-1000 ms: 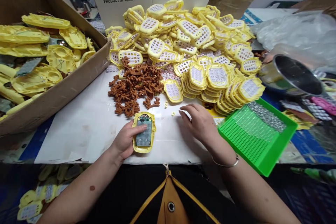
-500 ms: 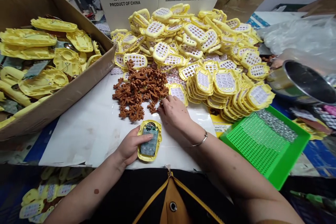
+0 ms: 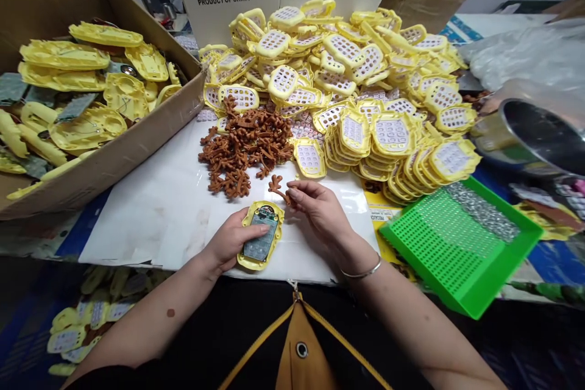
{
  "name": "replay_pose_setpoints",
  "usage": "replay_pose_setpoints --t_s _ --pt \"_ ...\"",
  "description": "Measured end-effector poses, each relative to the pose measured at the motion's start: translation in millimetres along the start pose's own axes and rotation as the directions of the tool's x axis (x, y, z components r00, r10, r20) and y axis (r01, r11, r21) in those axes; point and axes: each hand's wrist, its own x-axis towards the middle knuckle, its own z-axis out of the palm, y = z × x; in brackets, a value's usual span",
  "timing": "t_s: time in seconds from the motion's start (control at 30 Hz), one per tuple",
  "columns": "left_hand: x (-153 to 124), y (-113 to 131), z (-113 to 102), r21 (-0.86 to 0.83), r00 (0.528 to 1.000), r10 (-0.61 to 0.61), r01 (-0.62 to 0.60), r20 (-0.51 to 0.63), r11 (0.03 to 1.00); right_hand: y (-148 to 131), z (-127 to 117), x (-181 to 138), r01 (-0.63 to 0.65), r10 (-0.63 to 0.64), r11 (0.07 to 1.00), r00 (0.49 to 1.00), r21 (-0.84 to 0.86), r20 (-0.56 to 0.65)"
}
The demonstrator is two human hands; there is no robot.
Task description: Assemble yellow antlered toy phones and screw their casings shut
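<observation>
My left hand (image 3: 231, 239) grips a yellow plastic toy phone shell (image 3: 280, 214), thumb lying over the green circuit board (image 3: 258, 248) set inside it. Between the thumb and fingers of my right hand (image 3: 320, 210) is a brown antler-shaped piece (image 3: 276, 185), held just above and right of the shell. Beyond both hands lies a heap of similar brown antler-shaped pieces (image 3: 247, 149). One yellow shell with a white keypad (image 3: 309, 157) rests flat beside that heap.
A pile of yellow shells (image 3: 338, 52) and stacked keypad shells (image 3: 393, 137) cover the back. At left stands a cardboard box (image 3: 150, 116) of yellow parts. A green basket (image 3: 479, 280) with small metal screws (image 3: 484, 213) and a metal pot (image 3: 498, 134) are at right.
My right hand has come back from the brown heap toward me, now with one antler-shaped piece in its fingers. My left hand still holds the shell, slightly tilted.
</observation>
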Motion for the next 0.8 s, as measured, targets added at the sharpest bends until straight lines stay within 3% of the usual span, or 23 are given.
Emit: replay_pose_setpoints --t_s 0.17,0.27,0.3,0.37,0.43,0.47,0.53,0.63,0.7,0.77,0.8 --pt "-2.5 -3.5 0.6 0.012 0.997 0.064 -0.064 -0.040 0.998 3.5 -3.0 -0.7 0.055 -0.056 0.998 0.998 -0.034 -0.031" --pt "-7.6 3.4 -1.7 0.176 0.972 0.234 -0.231 0.004 0.957 1.9 -4.7 -1.1 0.062 -0.064 0.991 0.998 -0.119 -0.012" --pt "-9.4 6.8 -1.6 0.302 0.947 0.316 -0.317 0.055 0.899 1.2 -4.9 -1.5 0.040 -0.039 0.990 0.999 -0.137 0.010" --pt "-11.7 12.8 0.8 0.546 0.878 0.422 -0.473 0.226 0.692 0.3 -4.7 -2.4 -0.014 0.024 0.987 0.998 -0.160 0.064" --pt "-11.3 15.0 5.3 0.656 0.827 0.426 -0.555 0.367 0.512 0.2 -4.4 -3.2 -0.052 0.072 0.985 0.990 -0.163 0.121" --pt "-10.3 14.5 7.7 0.663 0.821 0.425 -0.563 0.381 0.494 0.4 -4.6 -3.3 -0.054 0.073 0.988 0.989 -0.146 0.129" --pt "-7.8 11.6 11.5 0.594 0.857 0.425 -0.511 0.292 0.622 0.8 -5.7 -3.1 -0.002 0.009 0.995 0.997 -0.098 0.076" --pt "-6.6 8.1 13.8 0.237 0.949 0.302 -0.315 0.089 0.919 1.1 -8.1 -2.7 0.089 -0.086 0.992 0.995 -0.091 0.042" --pt "-8.6 8.6 14.2 0.011 0.974 0.221 -0.222 0.049 0.975 1.4 -8.8 -3.4 0.054 -0.032 0.993 0.979 -0.103 0.202" --pt "-11.8 10.1 15.4 -0.080 0.979 0.203 -0.199 0.037 0.977 2.1 -8.9 -4.3 0.002 0.034 0.995 0.932 -0.100 0.361" --pt "-13.2 10.8 16.3 -0.092 0.980 0.196 -0.192 0.034 0.977 2.5 -9.1 -4.4 0.006 0.031 0.995 0.924 -0.097 0.381"
